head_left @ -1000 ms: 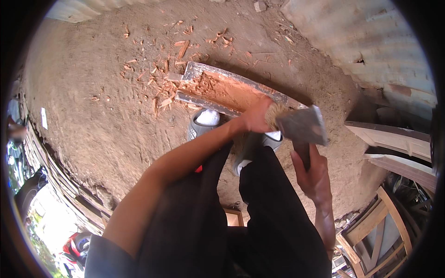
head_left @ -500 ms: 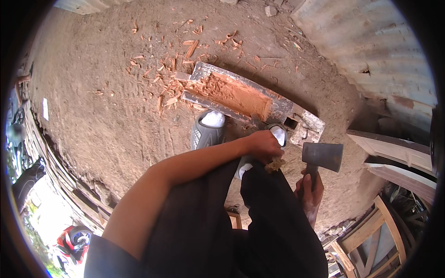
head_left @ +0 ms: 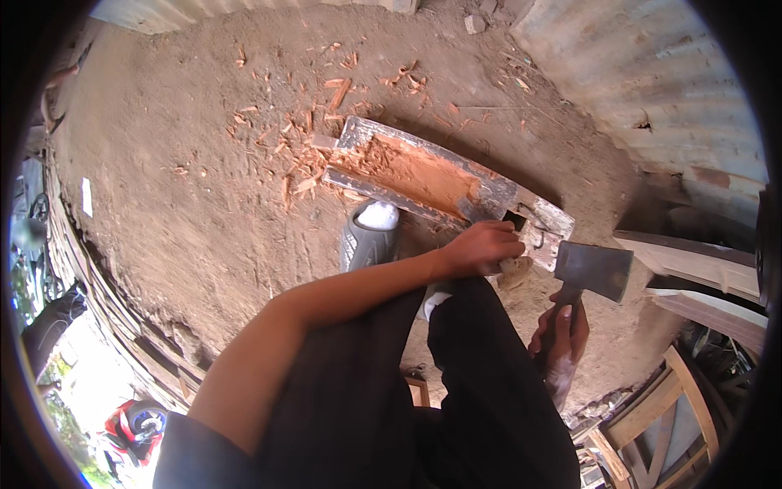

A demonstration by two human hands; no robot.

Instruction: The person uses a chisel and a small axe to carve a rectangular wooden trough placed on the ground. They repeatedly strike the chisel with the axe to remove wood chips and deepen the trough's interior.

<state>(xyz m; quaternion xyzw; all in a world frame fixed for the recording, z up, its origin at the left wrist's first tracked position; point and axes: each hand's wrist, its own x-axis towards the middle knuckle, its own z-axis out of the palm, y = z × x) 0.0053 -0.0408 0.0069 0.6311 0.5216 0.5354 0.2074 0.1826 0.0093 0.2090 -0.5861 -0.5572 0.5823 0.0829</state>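
Note:
My left hand is closed around a chisel, its flat metal blade slanting toward the hollow. The chisel's frayed, pale handle end sticks out beside my fingers. In my right hand is a hatchet gripped by its handle, its broad dark head raised with the blunt side toward the chisel. A long, weathered wooden block lies on the ground in front of me, hollowed into a reddish-orange trough. A square hole and a bent metal piece are at its right end.
Reddish wood chips are scattered around the block's far left end. My grey shoe stands against its near side. Corrugated metal sheeting rises at right, above leaning boards. A wooden frame stands lower right; a red motorcycle is lower left.
My left hand has moved forward and right with the chisel, nearer the block's right end. The hatchet in my right hand has shifted right and slightly forward.

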